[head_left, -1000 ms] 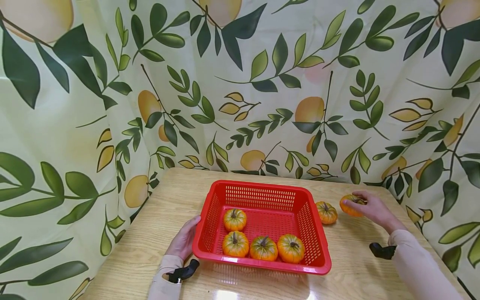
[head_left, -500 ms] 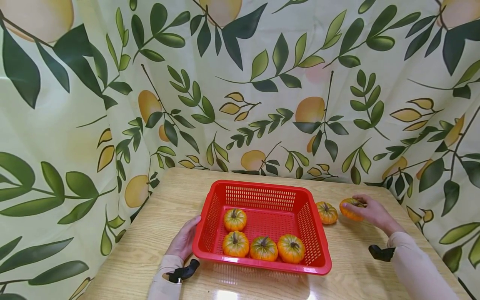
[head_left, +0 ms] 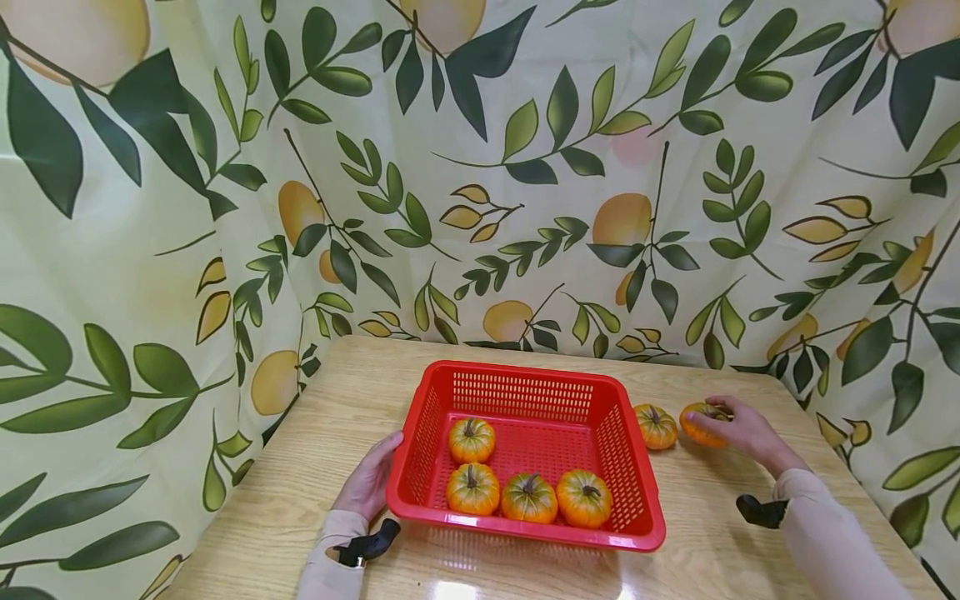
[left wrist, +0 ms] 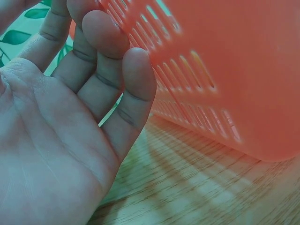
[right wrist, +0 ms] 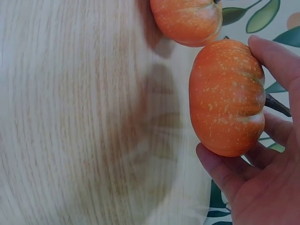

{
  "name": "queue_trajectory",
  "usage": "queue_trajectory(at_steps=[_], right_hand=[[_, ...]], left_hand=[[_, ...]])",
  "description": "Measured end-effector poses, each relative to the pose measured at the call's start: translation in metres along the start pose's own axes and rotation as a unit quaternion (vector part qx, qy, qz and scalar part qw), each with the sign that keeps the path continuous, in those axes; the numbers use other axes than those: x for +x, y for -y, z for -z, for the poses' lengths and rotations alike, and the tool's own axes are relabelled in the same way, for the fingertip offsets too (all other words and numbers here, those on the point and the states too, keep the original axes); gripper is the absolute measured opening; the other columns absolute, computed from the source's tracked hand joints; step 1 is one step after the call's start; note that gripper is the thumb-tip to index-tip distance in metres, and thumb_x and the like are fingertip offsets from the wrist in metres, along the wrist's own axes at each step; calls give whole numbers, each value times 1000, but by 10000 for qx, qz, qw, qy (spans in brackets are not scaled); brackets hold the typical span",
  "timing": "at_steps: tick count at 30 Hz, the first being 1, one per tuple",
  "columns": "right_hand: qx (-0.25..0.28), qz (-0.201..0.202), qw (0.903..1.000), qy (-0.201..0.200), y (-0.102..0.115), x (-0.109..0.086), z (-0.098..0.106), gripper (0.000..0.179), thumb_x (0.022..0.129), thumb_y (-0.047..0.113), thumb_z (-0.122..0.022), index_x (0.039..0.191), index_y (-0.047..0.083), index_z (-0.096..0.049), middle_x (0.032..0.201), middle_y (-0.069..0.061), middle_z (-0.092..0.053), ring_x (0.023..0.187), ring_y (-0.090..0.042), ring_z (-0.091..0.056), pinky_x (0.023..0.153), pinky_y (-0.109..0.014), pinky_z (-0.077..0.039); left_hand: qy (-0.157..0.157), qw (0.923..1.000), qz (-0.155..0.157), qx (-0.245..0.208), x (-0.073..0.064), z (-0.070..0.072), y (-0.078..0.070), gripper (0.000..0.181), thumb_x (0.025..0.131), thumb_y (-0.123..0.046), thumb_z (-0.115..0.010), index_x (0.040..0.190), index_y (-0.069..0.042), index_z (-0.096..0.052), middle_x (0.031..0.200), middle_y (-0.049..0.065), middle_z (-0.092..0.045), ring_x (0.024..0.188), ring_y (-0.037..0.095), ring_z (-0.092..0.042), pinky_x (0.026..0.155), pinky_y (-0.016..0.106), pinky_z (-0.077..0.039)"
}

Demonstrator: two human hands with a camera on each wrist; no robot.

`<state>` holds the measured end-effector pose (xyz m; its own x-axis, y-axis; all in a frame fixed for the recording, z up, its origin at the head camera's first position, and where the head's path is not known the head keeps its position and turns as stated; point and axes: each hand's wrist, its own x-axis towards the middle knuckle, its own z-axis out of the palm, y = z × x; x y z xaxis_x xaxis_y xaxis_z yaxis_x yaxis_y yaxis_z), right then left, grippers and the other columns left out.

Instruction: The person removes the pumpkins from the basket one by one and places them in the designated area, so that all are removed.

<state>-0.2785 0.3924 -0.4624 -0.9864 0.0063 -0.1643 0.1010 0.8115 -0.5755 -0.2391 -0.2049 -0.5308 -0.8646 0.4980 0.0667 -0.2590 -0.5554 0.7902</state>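
A small orange pumpkin (head_left: 703,427) is held in my right hand (head_left: 750,429), with the fingers and thumb around its sides. In the right wrist view its stem points toward the palm; I cannot tell whether the pumpkin (right wrist: 227,98) touches the table. Just left of it, a second pumpkin (head_left: 657,427) sits outside the red plastic basket (head_left: 641,492). Inside the basket lie several more pumpkins, including one farther back (head_left: 471,440). My left hand (head_left: 367,479) touches the basket's left side, its slightly bent fingers (left wrist: 138,75) against the slotted outer wall.
The basket stands on a wooden table (head_left: 360,375). A cloth (head_left: 525,208) printed with leaves and fruit hangs behind the table and along both sides. Black straps with mounts (head_left: 367,546) sit at both wrists.
My right hand and the pumpkin it holds have come slightly lower and nearer in the head view. My left hand, the basket and the pumpkins in it keep their places.
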Motion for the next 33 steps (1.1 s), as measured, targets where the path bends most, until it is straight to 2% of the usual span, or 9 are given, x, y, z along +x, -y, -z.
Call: queue_trajectory(at_steps=[7, 18, 33], right_hand=[[30, -128, 9999, 69, -3, 0, -1, 92, 98, 59, -54, 147, -14, -28, 146, -45, -31, 128, -59, -38, 105, -71, -38], [138, -116, 9998, 130, -8, 1, -6, 93, 98, 58, -55, 147, -15, -26, 144, -45, -31, 126, -58, -38, 106, -72, -36], [190, -182, 9992, 302, -13, 3, -8, 93, 98, 56, -57, 148, -14, -23, 146, -45, -28, 127, -58, -36, 107, -74, -33]], left_hand=[[-82, 10000, 28, 17, 0, -1, -1, 37, 110, -25, -34, 119, -21, -70, 115, -6, -75, 107, 9, -70, 97, 28, -57], [98, 9999, -47, -74, 1, 2, 1, 36, 110, -25, -36, 118, -20, -71, 114, -6, -75, 106, 9, -70, 96, 28, -57], [84, 10000, -22, 2, 0, 0, -1, 35, 110, -26, -38, 117, -21, -71, 113, -6, -76, 106, 8, -70, 95, 27, -57]])
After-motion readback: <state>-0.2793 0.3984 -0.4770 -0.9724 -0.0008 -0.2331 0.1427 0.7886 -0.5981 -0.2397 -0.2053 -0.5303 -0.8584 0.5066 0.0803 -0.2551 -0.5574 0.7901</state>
